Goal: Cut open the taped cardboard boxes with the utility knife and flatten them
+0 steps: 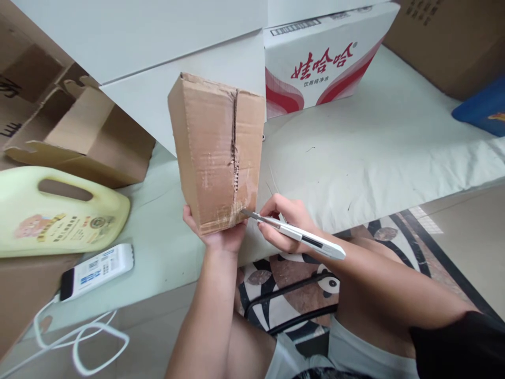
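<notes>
A small brown cardboard box (211, 152) is held up over the near part of the covered bench, its taped face towards me. A torn seam runs down that face, with clear tape at its lower end. My left hand (221, 236) grips the box from below, fingers wrapped round its bottom end. In my right hand (286, 221) is a white utility knife (303, 235), pinched near its front. The knife's blade is out, and its tip meets the box near the lower right of the taped face. Some of my right fingers are hidden behind the knife.
On the left are a yellow jug (98, 221), a white power strip (98, 271) with a looping cable (87, 337), and an open carton (90, 131). Behind the box stand white panels (158, 31) and a red-and-white water carton (323, 73). A blue container (483, 110) is at far right.
</notes>
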A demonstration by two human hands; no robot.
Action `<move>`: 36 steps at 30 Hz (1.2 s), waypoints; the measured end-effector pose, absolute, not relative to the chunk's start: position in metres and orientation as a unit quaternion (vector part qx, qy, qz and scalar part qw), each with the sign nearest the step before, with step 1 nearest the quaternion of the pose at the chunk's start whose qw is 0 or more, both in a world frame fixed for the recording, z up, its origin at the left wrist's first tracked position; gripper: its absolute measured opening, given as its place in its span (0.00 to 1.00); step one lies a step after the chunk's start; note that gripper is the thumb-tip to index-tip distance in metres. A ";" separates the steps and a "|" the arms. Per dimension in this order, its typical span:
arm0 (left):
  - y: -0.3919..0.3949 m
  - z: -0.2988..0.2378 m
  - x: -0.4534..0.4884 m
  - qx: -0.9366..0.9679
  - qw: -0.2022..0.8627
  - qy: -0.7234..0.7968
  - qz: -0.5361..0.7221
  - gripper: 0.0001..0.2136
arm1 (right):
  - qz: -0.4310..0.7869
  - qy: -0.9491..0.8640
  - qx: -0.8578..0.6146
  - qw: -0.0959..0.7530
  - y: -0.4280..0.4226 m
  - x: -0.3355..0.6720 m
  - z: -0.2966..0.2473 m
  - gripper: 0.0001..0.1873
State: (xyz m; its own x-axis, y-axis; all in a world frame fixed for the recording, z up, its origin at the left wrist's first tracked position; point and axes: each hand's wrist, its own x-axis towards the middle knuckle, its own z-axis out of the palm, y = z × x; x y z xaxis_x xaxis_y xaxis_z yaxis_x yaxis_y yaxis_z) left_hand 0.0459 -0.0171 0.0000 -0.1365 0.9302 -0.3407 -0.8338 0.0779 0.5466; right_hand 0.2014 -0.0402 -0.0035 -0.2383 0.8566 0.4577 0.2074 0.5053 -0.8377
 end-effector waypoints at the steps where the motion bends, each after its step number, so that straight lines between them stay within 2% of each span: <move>1: -0.017 0.000 0.047 0.069 0.654 0.336 0.674 0.24 | 0.329 -0.715 -0.369 0.495 -0.040 0.202 -0.004 0.06; 6: -0.018 0.000 0.047 0.073 0.652 0.341 0.674 0.20 | 0.343 -0.714 -0.360 0.493 -0.039 0.203 -0.008 0.06; 14: -0.016 -0.002 0.046 0.058 0.648 0.347 0.675 0.19 | 0.370 -0.714 -0.368 0.466 -0.038 0.204 -0.008 0.06; 26: -0.016 -0.010 0.043 0.023 0.670 0.328 0.666 0.26 | 0.412 -0.705 -0.376 0.438 -0.038 0.206 -0.009 0.07; 36: -0.013 -0.013 0.046 0.052 0.653 0.338 0.676 0.25 | 0.417 -0.704 -0.372 0.438 -0.037 0.204 -0.010 0.07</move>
State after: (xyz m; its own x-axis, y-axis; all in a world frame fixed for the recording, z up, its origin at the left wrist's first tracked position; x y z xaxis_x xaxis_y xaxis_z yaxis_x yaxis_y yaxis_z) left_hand 0.0463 -0.0135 -0.0126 -0.1411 0.9181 -0.3703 -0.8473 0.0815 0.5248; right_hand 0.2040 -0.0371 -0.0101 -0.3383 0.8896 0.3070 0.1589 0.3756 -0.9131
